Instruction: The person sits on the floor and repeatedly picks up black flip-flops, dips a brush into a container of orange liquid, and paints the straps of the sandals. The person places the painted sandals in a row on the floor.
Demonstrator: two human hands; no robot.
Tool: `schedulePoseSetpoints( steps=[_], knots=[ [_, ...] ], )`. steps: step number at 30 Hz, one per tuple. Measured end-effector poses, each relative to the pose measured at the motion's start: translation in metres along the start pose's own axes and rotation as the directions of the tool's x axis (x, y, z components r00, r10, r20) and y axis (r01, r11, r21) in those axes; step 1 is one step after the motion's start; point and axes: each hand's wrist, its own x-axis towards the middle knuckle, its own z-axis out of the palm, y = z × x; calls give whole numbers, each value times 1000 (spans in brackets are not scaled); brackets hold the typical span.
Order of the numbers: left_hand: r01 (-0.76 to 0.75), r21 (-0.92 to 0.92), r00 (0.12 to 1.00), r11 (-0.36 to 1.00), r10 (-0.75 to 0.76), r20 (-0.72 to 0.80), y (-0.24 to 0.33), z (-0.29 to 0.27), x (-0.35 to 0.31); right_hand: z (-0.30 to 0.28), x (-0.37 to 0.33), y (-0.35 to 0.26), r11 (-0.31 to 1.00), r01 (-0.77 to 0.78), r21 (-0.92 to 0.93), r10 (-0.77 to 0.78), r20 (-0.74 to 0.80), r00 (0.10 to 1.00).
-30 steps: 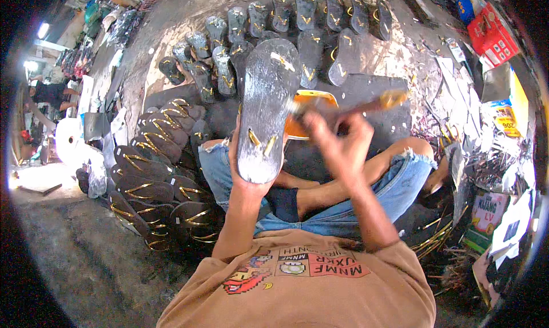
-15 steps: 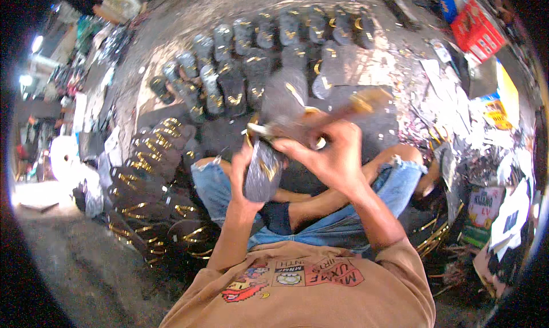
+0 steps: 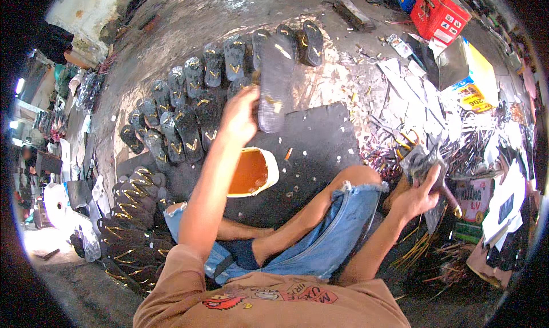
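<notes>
My left hand (image 3: 241,115) reaches forward, closed on the side edge of a black flip-flop sole (image 3: 272,91) with gold bits on it. Motion blurs that sole, and it hides part of the rows behind. Off to the right, my right hand (image 3: 416,201) is closed beside a crumpled dark-grey piece (image 3: 424,163); what exactly its fingers hold is unclear. A white tub (image 3: 272,174) of orange-brown liquid stands on the black mat (image 3: 314,134) below my left hand. Flip-flops with gold straps (image 3: 234,56) lie in rows beyond the mat.
More gold-strapped flip-flops (image 3: 134,225) are stacked at my left. Bundles of thin strips (image 3: 420,248) and scraps lie by my right knee. A red box (image 3: 439,14), an open yellow-and-white box (image 3: 472,79) and a green-and-white tin (image 3: 472,208) stand at right.
My hands have parted: the left went forward with a sole, the right swung out to the right. The blurred wooden-handled tool left the middle, and the tub is now visible. The view has shifted.
</notes>
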Motion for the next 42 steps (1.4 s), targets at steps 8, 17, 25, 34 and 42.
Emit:
schedulePoseSetpoints(
  steps=[8,17,25,34,42],
  knots=[
    [150,187,958,971,-96,-271,-146,-8,128,-48,17,23,895,57,-443,14,157,988],
    [-398,843,681,363,733,6,13,-79,-199,-14,7,30,352,715,-604,-278,663,696],
    [699,652,-262,295,953,-150,51,-347,-425,71,-150,-11,869,326,-372,25,692,721],
    [704,581,-177,409,893,-413,61,-446,-454,102,-255,26,712,701,-42,153,984,-95],
    [43,927,-239,374,904,-354,81,-343,-470,87,-245,48,628,775,65,-32,998,-58]
  ],
)
